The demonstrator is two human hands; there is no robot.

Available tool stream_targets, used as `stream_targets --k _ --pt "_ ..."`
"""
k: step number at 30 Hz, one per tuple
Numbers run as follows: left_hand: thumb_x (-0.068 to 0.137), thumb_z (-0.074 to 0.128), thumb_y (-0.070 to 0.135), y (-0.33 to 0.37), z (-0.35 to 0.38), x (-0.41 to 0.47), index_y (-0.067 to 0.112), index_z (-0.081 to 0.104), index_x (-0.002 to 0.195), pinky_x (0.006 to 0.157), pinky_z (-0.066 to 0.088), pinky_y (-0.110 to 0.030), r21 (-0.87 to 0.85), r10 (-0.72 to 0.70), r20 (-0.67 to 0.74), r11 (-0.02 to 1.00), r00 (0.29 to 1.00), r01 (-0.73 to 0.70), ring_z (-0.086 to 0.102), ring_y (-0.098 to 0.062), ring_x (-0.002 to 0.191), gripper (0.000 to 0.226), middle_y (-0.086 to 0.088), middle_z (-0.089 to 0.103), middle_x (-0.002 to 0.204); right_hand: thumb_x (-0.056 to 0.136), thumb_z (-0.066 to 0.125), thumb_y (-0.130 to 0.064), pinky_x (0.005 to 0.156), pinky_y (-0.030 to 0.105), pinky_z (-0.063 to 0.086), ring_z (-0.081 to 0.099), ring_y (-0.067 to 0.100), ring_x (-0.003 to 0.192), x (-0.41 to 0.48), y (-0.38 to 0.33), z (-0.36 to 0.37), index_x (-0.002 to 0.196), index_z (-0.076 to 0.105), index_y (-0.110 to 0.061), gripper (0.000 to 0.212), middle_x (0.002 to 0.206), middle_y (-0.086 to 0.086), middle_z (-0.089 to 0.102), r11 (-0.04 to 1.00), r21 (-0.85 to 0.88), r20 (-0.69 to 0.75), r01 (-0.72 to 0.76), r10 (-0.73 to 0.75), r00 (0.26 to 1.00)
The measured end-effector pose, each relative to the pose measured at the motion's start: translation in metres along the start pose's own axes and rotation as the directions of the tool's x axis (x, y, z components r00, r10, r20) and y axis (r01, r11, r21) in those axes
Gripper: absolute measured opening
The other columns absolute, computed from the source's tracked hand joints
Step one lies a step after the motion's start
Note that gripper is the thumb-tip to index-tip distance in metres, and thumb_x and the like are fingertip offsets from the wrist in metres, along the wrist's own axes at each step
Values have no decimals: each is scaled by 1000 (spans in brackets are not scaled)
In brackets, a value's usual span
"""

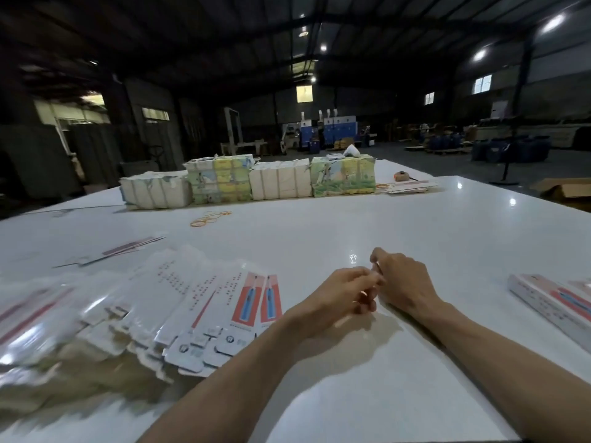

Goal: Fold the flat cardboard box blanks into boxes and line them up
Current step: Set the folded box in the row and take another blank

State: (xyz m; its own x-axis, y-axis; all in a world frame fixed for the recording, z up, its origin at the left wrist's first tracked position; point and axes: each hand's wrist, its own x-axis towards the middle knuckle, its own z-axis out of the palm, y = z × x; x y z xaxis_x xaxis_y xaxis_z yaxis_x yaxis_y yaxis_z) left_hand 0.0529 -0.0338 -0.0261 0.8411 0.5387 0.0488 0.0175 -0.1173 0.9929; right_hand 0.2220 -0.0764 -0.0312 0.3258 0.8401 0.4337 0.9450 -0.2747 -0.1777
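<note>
Both hands meet at centre frame above the worktop (pixel 415 225): left hand (pixel 339 292) and right hand (pixel 404 282), fingers curled, tips touching. I cannot tell whether they pinch anything. Flat box blanks (pixel 208 314) fan out at lower left, blurring toward the edge. At the right edge, folded boxes (pixel 556 302) are cut off.

Place: factory packing hall. My station is a large white table (pixel 415 235), near. On it, near left, lies a heap of flat printed box blanks (pixel 192 308); along its far edge stand bundled stacks of printed card (pixel 281 182), with loose rubber bands (pixel 209 218) in front. Beyond I see grey concrete floor (pixel 415 161), blue machines (pixel 339 129), blue drums (pixel 511 148) far right, and a dark truss roof (pixel 224 33) with high lamps (pixel 551 23).
</note>
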Motion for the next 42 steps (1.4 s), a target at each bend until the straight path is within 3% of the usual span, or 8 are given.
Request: stream_targets --k 4,7,10,15,18,27,34,42 --pt "103 65 35 30 -24 -4 17 68 118 80 61 -30 492 -55 -180 860 982 138 72 -11 77 24 -1 74 99 102 45 -21 71 38 48 66 30 84 1 5 5 115 60 -18 20 95 6 72 998 59 -45 -9 12 999" --pt "99 69 41 54 -58 -24 17 64 124 91 55 -36 825 -71 -322 468 944 316 68 -20 105 34 -6 71 121 102 43 -19 72 38 50 65 29 81 2 7 8 113 62 -16 22 92 5 70 993 116 -62 -1 9 998" --pt "88 78 54 70 -86 -50 13 57 131 87 47 -34 847 -129 -520 52 845 529 61 -27 113 62 -8 65 129 101 43 -18 79 42 54 64 31 84 1 7 8 113 62 -17 23 93 6 70 986 163 -52 -10 19 998" --pt "64 85 75 68 -109 -74 15 60 124 97 55 -40 680 -142 -733 -192 666 708 64 -23 107 88 -5 67 116 100 44 -18 74 38 51 64 29 82 4 9 10 111 63 -18 22 89 4 68 978 206 -60 -27 40 997" --pt "69 84 72 68 -117 -78 16 63 114 84 52 -34 693 -144 -721 -147 677 706 64 -18 94 74 2 66 95 100 45 -19 70 36 45 63 28 83 4 11 11 112 64 -19 23 89 2 68 974 226 -63 -26 41 997" --pt "75 91 50 66 -117 -72 9 6 163 110 49 -48 658 -98 -748 23 657 753 42 -34 142 129 -19 34 157 99 46 -18 67 33 39 61 22 81 5 13 14 114 69 -21 28 88 -4 66 964 265 -59 -24 41 997" --pt "95 71 40 77 -126 -71 21 64 124 59 58 -29 705 -84 -688 159 721 691 75 -14 71 35 4 71 89 99 46 -17 63 32 37 60 21 79 5 14 15 117 68 -22 29 86 -5 67 958 287 -40 -24 37 998" --pt "101 67 27 77 -89 -36 10 58 129 74 65 -43 245 -173 -291 937 941 248 79 -30 95 33 -12 80 104 100 49 -18 71 35 52 65 22 77 8 10 14 114 68 -25 25 81 -5 70 926 375 -79 -33 67 995"
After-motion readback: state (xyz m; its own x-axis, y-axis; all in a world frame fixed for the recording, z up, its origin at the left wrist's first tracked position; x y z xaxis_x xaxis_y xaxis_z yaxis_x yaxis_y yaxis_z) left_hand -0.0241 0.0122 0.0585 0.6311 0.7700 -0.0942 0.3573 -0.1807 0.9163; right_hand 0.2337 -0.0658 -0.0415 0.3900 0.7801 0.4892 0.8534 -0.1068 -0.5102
